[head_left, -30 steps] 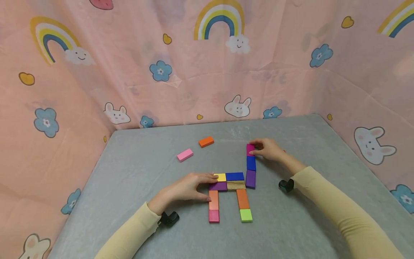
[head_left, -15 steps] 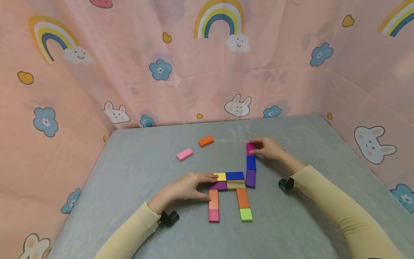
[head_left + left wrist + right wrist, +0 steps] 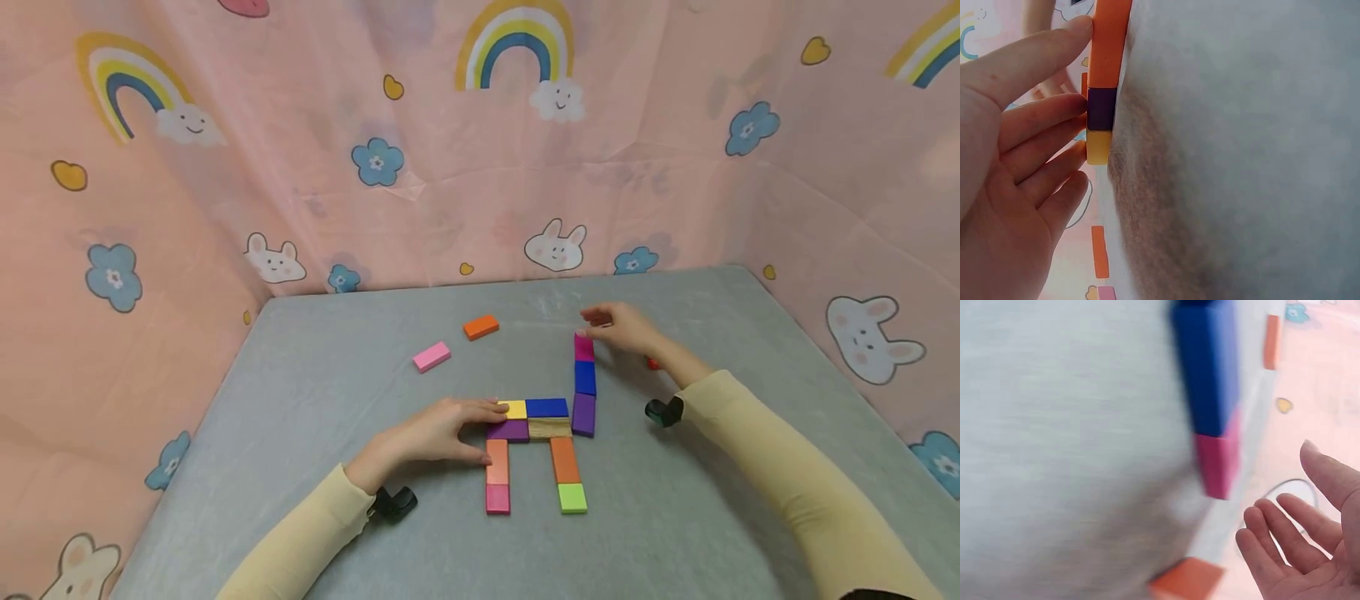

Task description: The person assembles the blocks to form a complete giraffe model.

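Note:
Flat coloured wooden blocks lie end to end in a figure on the grey table. My left hand [image 3: 435,429] rests on its left end. Its thumb touches the light orange block [image 3: 497,462], and the fingers lie at the purple block [image 3: 508,431] and yellow block [image 3: 516,410]; the left wrist view shows these fingers fairly straight. My right hand [image 3: 626,327] hovers just beyond the magenta block [image 3: 584,348], which tops a column with a blue block [image 3: 585,378] and a violet block [image 3: 583,415]. In the right wrist view this hand [image 3: 1310,544] holds nothing, its fingers spread loosely.
A pink block [image 3: 432,357] and an orange block [image 3: 481,327] lie loose behind the figure. Past the right wrist a red block [image 3: 654,363] shows partly. A pink patterned curtain [image 3: 420,225] stands along the back and sides of the table [image 3: 337,367].
My right hand has let go of the magenta block and lifted slightly away from it, uncovering part of the red block. The left hand stays where it was.

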`<state>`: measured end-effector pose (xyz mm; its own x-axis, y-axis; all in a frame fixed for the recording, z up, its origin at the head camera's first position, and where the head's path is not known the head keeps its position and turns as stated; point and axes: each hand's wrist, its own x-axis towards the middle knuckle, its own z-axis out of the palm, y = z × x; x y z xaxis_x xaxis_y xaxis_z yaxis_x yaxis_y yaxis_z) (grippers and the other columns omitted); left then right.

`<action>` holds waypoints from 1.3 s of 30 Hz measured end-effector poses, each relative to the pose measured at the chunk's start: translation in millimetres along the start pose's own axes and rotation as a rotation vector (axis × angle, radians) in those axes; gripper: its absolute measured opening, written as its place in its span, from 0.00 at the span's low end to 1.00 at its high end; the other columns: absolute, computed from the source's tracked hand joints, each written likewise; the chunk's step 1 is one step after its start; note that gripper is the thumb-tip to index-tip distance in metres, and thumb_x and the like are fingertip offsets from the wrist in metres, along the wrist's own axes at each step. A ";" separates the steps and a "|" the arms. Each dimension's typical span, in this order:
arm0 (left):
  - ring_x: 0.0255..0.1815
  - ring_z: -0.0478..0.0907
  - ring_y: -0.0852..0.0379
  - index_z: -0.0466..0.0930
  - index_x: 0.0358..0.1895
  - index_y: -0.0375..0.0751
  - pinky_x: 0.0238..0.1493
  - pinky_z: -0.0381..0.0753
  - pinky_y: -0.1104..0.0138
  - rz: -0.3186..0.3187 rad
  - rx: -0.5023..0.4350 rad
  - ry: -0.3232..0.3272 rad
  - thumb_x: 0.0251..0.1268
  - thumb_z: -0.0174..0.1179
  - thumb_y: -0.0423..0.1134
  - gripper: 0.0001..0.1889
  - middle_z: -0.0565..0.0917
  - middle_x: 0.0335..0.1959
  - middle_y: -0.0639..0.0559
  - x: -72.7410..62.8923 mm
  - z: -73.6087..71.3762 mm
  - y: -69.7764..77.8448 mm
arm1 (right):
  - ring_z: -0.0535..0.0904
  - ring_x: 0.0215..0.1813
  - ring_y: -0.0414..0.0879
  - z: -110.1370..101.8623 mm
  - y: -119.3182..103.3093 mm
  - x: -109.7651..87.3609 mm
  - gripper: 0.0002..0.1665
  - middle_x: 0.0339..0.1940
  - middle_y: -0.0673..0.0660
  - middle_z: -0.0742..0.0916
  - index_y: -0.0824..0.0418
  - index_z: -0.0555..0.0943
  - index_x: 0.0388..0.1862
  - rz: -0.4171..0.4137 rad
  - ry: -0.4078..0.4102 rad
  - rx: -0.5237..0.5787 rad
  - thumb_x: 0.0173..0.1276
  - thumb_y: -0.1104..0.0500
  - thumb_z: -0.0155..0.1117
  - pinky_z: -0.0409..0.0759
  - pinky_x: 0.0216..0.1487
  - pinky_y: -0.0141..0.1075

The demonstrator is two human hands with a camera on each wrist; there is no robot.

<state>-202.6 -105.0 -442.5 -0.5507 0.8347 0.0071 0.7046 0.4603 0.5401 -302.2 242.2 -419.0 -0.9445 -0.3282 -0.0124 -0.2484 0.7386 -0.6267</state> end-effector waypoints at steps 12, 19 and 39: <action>0.70 0.64 0.60 0.71 0.65 0.49 0.68 0.66 0.62 -0.011 0.022 -0.008 0.56 0.67 0.52 0.33 0.71 0.68 0.53 2.2 -2.1 1.1 | 0.78 0.58 0.57 10.3 -51.8 54.4 0.30 0.56 0.65 0.82 0.67 0.76 0.59 -0.033 0.049 -0.042 0.65 0.50 0.64 0.75 0.60 0.48; 0.70 0.65 0.61 0.72 0.65 0.49 0.68 0.66 0.62 -0.029 0.012 -0.013 0.55 0.68 0.52 0.33 0.71 0.67 0.54 3.2 -2.6 0.0 | 0.78 0.58 0.57 38.3 -68.2 81.4 0.30 0.56 0.65 0.82 0.69 0.76 0.59 -0.036 -0.002 -0.025 0.64 0.50 0.64 0.74 0.61 0.48; 0.70 0.64 0.62 0.72 0.64 0.47 0.68 0.66 0.63 -0.005 0.006 -0.018 0.55 0.68 0.52 0.33 0.72 0.67 0.56 3.3 -3.0 -2.4 | 0.79 0.51 0.54 86.2 -76.1 109.0 0.25 0.50 0.62 0.85 0.65 0.81 0.51 0.057 0.026 -0.006 0.62 0.50 0.67 0.78 0.52 0.42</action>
<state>-207.5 -104.3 -441.2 -0.5459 0.8378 -0.0111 0.7046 0.4662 0.5350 -367.7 99.6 -439.8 -0.9626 -0.2697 -0.0276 -0.1949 0.7593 -0.6208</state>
